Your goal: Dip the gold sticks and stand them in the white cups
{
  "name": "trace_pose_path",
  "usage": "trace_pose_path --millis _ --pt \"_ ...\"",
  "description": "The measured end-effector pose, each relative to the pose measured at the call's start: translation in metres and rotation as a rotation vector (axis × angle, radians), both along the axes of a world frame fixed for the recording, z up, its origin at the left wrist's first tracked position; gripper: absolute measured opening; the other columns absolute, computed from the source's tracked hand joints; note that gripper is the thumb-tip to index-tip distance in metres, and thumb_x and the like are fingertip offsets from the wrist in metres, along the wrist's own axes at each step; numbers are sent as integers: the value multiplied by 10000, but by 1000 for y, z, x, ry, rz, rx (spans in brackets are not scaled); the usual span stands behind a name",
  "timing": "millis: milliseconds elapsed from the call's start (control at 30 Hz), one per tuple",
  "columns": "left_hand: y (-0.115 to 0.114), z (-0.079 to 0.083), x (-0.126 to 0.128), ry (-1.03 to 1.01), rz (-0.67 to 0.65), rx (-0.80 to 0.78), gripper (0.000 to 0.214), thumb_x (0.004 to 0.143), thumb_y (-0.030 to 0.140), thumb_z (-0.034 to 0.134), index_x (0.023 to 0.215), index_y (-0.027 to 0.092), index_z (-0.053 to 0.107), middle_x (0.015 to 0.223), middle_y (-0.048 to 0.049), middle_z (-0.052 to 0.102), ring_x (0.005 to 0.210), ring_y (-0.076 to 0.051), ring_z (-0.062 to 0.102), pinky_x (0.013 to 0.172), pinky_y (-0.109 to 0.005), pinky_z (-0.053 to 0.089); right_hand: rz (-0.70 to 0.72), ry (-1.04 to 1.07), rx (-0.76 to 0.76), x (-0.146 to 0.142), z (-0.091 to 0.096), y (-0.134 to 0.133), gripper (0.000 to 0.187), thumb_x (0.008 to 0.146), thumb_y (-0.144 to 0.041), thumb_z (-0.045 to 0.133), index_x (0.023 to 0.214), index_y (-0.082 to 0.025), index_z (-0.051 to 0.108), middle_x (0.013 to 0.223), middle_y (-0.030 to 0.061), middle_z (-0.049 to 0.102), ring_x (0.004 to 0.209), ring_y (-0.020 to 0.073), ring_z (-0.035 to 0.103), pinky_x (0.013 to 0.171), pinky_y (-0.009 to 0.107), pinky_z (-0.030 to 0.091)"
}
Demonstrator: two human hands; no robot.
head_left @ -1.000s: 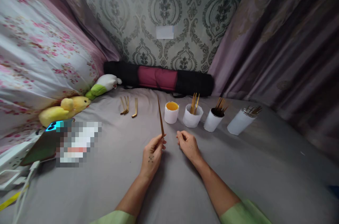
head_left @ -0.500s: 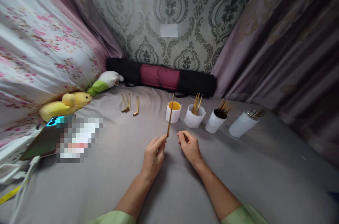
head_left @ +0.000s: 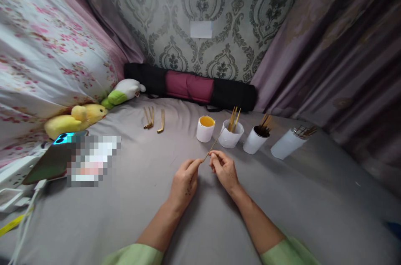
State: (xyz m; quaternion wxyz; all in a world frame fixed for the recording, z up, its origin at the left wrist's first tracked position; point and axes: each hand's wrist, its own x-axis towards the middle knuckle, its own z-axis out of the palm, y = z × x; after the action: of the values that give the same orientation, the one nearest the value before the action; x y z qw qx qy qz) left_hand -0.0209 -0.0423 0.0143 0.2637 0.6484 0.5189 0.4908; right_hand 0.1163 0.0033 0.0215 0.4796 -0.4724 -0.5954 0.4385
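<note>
A thin brown stick (head_left: 215, 143) slants up and away to the right between my hands. My left hand (head_left: 185, 179) pinches its near end between thumb and fingers. The fingertips of my right hand (head_left: 224, 169) are closed on the stick a little farther up. Just beyond my hands, a white cup (head_left: 205, 132) holds something yellow-orange. To its right, a wider white cup (head_left: 230, 139) holds several gold-coloured sticks. A third white container (head_left: 255, 141) has dark brown sticks in it, and a tilted white cylinder (head_left: 286, 144) at the far right holds several metallic-looking sticks.
Two small groups of gold sticks with bent ends (head_left: 149, 122) lie left of the cups on the grey sheet (head_left: 131, 210). A phone (head_left: 52, 160), a power strip (head_left: 19, 173) and plush toys (head_left: 75, 121) are at left. A long black-and-maroon bag (head_left: 189, 85) lies along the wall.
The stick has tipped from nearly upright to a slant toward the right. My right hand, apart from it before, now has its fingertips on it. The view has shifted slightly.
</note>
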Motion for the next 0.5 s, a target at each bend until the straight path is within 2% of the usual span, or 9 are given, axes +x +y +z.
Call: trace_pose_path --millis 500 --pt "-1 -4 -1 325 38 52 375 798 127 357 1101 249 542 956 -85 564 896 -180 509 775 -270 393 54 207 -157 0 9 -1 248 749 -314 467 899 -135 552 582 -24 496 412 49 401 358 167 302"
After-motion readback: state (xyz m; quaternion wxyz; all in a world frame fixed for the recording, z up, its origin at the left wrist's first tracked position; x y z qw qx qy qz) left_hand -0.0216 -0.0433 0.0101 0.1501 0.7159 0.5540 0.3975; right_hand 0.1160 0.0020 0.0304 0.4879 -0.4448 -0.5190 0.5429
